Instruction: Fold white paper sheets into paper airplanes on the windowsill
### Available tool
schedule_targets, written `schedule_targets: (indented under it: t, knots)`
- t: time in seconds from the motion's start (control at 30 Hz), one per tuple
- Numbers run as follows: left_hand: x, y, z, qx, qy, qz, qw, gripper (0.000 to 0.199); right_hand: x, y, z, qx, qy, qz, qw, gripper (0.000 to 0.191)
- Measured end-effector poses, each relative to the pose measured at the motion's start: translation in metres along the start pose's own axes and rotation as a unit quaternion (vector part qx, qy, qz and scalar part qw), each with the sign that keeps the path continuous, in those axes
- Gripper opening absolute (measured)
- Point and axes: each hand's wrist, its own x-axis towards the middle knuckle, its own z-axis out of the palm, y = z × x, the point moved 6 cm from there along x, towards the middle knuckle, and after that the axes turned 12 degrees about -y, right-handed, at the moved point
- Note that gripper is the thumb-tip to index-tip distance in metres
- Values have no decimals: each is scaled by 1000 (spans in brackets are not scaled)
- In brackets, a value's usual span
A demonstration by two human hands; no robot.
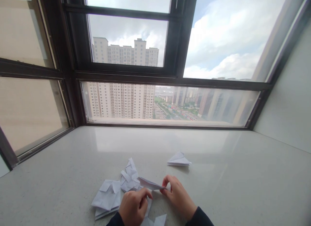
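My right hand (178, 195) pinches the right end of a thin folded white paper (150, 184) between thumb and fingertips, holding it above the pale sill. Just left of it my left hand (135, 205) is closed with its fingers curled; what it grips, if anything, is hidden. Behind my left hand lies a folded paper piece with several flaps (130, 175). A stack of folded white papers (107, 196) rests to the left. More folded paper (159, 220) shows below and between my hands, partly covered by my left hand.
A folded white paper triangle (179, 159) sits on the pale sill (230, 180), beyond my right hand. Dark window frames (170, 126) border the sill at the back and left, with tall buildings outside. A white wall (289, 99) stands at the right.
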Motion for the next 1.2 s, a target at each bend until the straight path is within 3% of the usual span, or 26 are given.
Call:
schedule_targets:
  t: [0.37, 0.57, 0.83, 1.2]
  knots:
    - [-1, 2, -3, 35, 10, -8, 999, 28, 2, -5, 2, -5, 2, -48, 999, 5]
    - [-2, 4, -4, 87, -5, 14, 996, 28, -2, -8, -2, -19, 27, -41, 999, 12]
    - [0, 1, -1, 76, -19, 12, 997, 28, -2, 0, -6, 24, 65, -32, 997, 21]
    - [1, 6, -3, 93, -6, 21, 995, 27, -3, -6, -5, 39, 66, -43, 996, 22]
